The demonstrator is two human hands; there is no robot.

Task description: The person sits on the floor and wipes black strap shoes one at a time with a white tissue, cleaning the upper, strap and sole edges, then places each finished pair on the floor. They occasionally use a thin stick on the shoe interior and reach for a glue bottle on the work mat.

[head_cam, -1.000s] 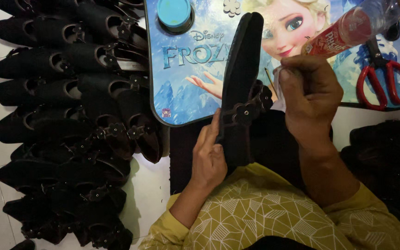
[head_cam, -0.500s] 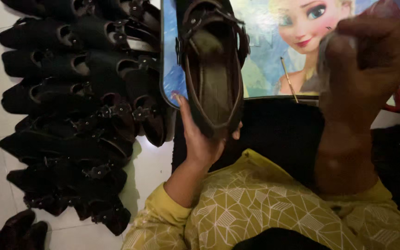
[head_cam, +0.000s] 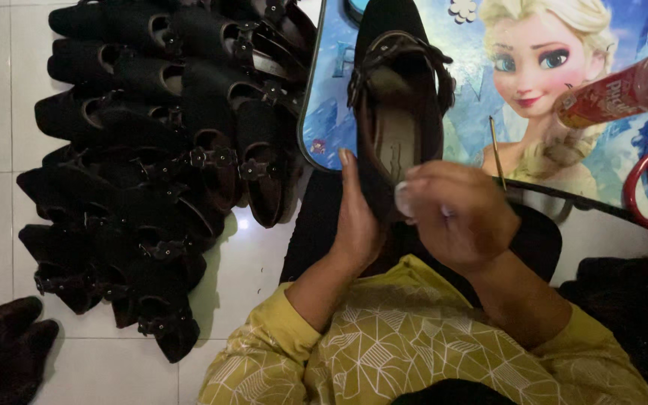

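My left hand (head_cam: pixel 358 225) fingers clamp 1 dark shoe (head_cam: pixel 397 112) upright before me; my right hand (head_cam: pixel 455 217) fingers pinch something small at its heel. Many finished-looking shoes (head_cam: pixel 159 165) lie stacked on the floor.

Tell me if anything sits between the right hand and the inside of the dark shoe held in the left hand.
Nothing visible does. The right hand is at the heel opening of the dark shoe, which the left hand holds open side up. The thin stick and red tube lie off to the right.
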